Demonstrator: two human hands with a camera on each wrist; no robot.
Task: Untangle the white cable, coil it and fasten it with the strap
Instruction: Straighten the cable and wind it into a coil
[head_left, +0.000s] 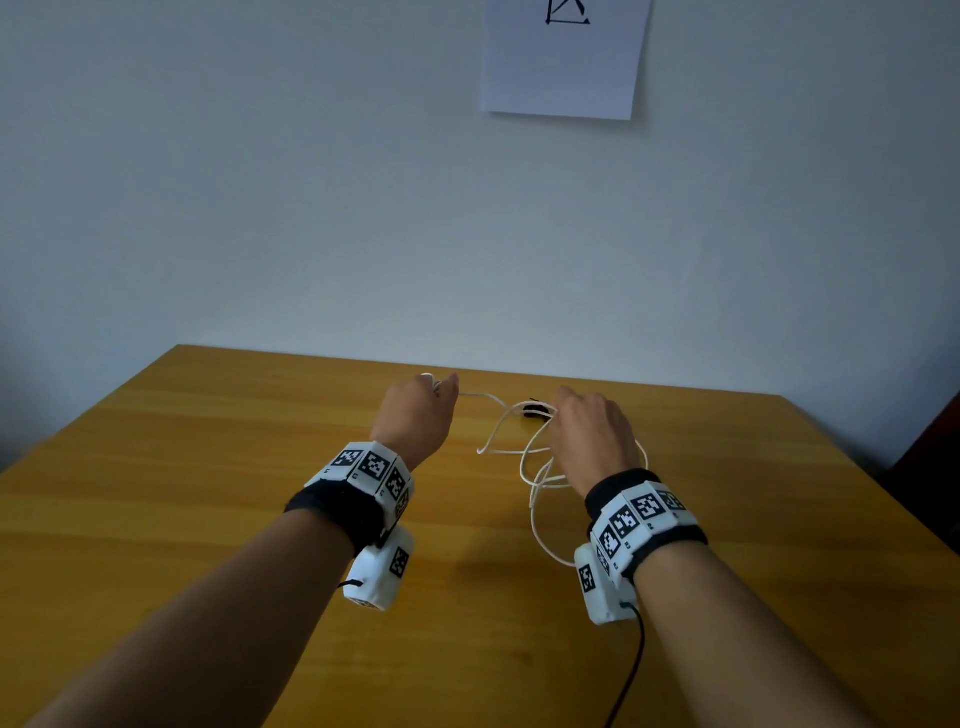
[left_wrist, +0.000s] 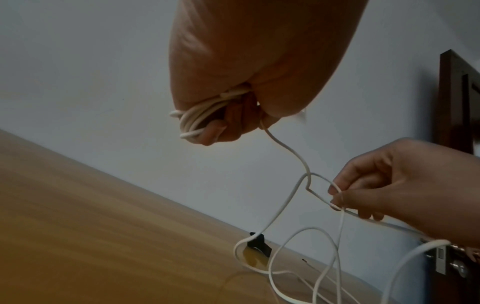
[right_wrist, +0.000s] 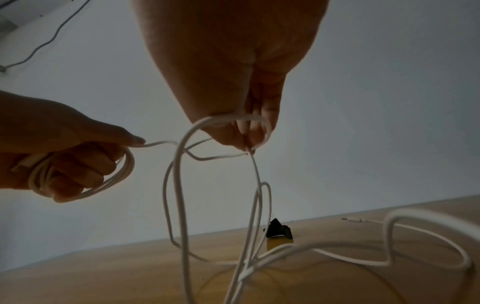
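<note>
White cable (right_wrist: 179, 185): thin, round, long, partly coiled, rest tangled. Several tight loops bunched in left hand (left_wrist: 233, 86) grip, fingers curled round them; a white connector end shows at that bundle in the right wrist view. One strand runs from the bundle across to right hand (right_wrist: 233, 82), pinched at its fingertips (left_wrist: 337, 200) along with a raised loop, strands crossing between the hands. Below, loose overlapping loops hang down and sprawl on the counter (head_left: 208, 467) toward its far edge. Free plug end (right_wrist: 354, 220) lies flat on counter near far edge. Strap (right_wrist: 278, 229): small, black, on counter near far edge, just behind cable loops, unfastened from cable.
</note>
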